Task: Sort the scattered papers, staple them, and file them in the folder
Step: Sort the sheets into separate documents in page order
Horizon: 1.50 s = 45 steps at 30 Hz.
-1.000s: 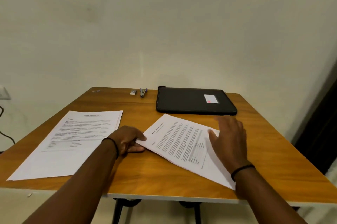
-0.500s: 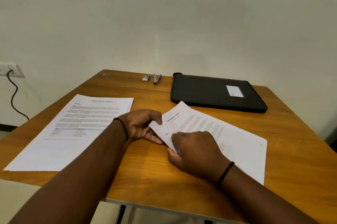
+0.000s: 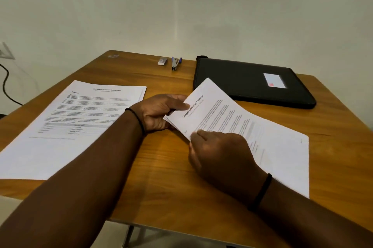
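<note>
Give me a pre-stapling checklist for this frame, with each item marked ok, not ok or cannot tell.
1. Transcript sheets held: ok, left hand pinches a corner, right hand grips the edge.
2. Sheet edges squared: not ok, layers fan out at the left corner.
3. Stapler free to take: ok, untouched at the table's far edge.
4. Staples loaded: cannot tell.
5. Black folder open: not ok, closed.
6. Financial statement stack stapled: cannot tell.
</note>
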Each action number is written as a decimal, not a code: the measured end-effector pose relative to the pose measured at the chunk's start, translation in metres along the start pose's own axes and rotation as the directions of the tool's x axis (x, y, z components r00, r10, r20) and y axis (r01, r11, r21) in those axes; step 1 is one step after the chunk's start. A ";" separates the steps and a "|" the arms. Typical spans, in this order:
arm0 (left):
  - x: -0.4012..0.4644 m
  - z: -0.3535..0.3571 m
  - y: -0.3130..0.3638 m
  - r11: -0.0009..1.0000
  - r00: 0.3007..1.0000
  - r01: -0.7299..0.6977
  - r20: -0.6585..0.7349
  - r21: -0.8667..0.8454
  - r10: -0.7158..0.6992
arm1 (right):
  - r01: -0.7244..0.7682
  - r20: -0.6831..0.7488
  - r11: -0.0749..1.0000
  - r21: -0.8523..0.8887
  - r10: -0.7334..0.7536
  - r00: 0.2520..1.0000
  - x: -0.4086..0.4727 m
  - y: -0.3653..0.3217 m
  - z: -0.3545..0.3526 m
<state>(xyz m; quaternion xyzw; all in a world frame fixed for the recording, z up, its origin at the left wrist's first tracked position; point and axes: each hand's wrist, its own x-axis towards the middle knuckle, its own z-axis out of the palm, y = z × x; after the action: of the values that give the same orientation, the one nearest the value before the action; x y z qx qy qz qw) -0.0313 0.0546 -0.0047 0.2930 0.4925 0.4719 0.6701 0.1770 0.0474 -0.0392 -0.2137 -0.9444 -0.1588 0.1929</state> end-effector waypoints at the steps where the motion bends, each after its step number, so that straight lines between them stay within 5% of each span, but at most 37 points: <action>1: 0.000 -0.004 -0.001 1.000 1.000 -0.010 0.003 0.007 0.010 | 0.003 -0.007 1.000 -0.004 -0.003 1.000 0.001 -0.003 0.002; 12: 0.011 -0.014 0.000 0.960 0.970 0.165 0.213 -0.226 -0.117 | -0.097 -0.101 0.979 0.181 0.117 0.988 -0.008 0.002 -0.007; 20: 0.012 -0.013 0.001 0.987 0.975 0.111 0.206 -0.114 -0.086 | -0.281 -0.134 0.855 0.436 0.371 0.919 -0.008 0.009 -0.015; 27: 0.014 -0.016 0.001 0.981 0.984 0.150 0.110 -0.123 -0.137 | -0.266 -0.280 0.902 0.339 0.367 0.887 -0.008 0.020 -0.025; 38: 0.008 -0.013 0.004 0.985 0.981 0.133 0.158 -0.115 -0.114 | -0.198 -0.114 0.941 0.275 0.236 0.965 -0.006 0.000 -0.008; 45: 0.011 -0.011 0.003 0.995 0.979 0.094 0.181 -0.019 -0.089 | -0.162 -0.226 0.959 0.231 0.214 0.950 -0.006 0.000 -0.007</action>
<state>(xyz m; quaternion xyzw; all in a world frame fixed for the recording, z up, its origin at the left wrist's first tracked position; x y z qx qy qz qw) -0.0415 0.0653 -0.0103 0.3024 0.4362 0.4188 0.7368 0.1845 0.0427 -0.0355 -0.2600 -0.8994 -0.0644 0.3454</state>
